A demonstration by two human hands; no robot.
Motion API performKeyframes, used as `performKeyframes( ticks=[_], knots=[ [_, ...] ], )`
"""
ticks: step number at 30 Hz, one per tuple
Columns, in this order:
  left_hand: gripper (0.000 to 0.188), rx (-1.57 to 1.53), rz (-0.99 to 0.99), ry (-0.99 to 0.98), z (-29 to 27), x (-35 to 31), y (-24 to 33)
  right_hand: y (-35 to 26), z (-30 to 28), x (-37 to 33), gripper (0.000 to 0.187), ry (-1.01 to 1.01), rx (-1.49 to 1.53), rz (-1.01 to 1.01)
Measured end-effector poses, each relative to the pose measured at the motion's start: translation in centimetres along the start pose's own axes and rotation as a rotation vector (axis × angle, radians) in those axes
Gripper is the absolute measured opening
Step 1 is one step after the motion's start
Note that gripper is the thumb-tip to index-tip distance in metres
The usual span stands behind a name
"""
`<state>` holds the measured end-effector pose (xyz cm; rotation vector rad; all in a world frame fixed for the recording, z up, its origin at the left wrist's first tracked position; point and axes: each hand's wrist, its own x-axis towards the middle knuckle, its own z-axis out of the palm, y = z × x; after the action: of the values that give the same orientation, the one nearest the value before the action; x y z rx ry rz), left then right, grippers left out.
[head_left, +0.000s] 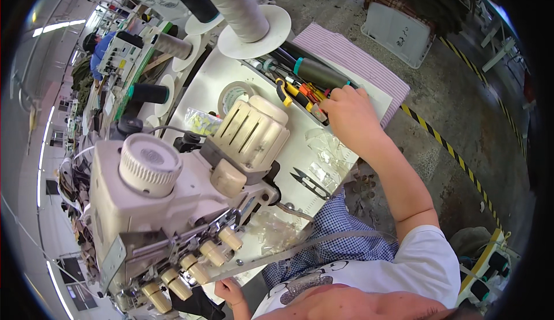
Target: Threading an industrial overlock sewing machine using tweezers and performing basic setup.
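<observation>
My right hand [349,115] reaches over a narrow tool tray [311,114] at the edge of the white sewing table. Its fingers are bent down among the tools; what they grip, if anything, is hidden. Beside them lie a yellow-and-black handled tool [284,92] and orange-handled tools [311,94]. Low in the view, my left hand [229,291] is curled next to dark cloth [199,304], below the sewing machine [190,187]. I cannot make out what is in it. Black thread snips [310,182] lie on the table nearer my body.
Large thread cones [239,11] stand on round holders beyond the tray. A tape roll [235,96] and clear plastic bags [326,152] lie around the machine motor. Striped pink cloth [358,60] sticks out past the table. A person in blue [104,51] is far left.
</observation>
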<state>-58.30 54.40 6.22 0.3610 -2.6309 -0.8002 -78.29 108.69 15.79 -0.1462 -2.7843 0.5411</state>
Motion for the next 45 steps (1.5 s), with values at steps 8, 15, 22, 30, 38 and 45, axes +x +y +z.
performKeyframes(
  ticks=[8, 15, 22, 30, 38, 45],
  knots=[
    [0.037, 0.027, 0.076, 0.012, 0.2, 0.1, 1.4, -3.7, 0.1, 7.5, 0.016, -0.218, -0.285, 0.076],
    [0.030, 0.020, 0.072, 0.010, -0.2, 0.2, 1.1, -4.6, 2.2, 10.3, 0.019, -0.291, -0.324, 0.091],
    [0.026, 0.023, 0.166, 0.036, -0.9, 0.6, 3.7, -1.9, 3.7, 11.7, 0.020, -0.166, -0.105, 0.248],
    [0.025, -0.004, 0.195, 0.031, -1.2, 0.4, 3.6, 0.2, 5.8, 13.6, 0.017, -0.158, -0.014, 0.366],
    [0.024, -0.029, 0.236, 0.008, -1.6, 0.4, 3.9, -3.5, -3.9, 7.9, 0.019, 0.469, 0.345, 0.195],
    [0.023, -0.038, 0.238, 0.017, -1.9, 0.3, 3.2, -9.9, -8.6, -10.8, 0.036, 0.376, 1.212, 0.218]
  ],
)
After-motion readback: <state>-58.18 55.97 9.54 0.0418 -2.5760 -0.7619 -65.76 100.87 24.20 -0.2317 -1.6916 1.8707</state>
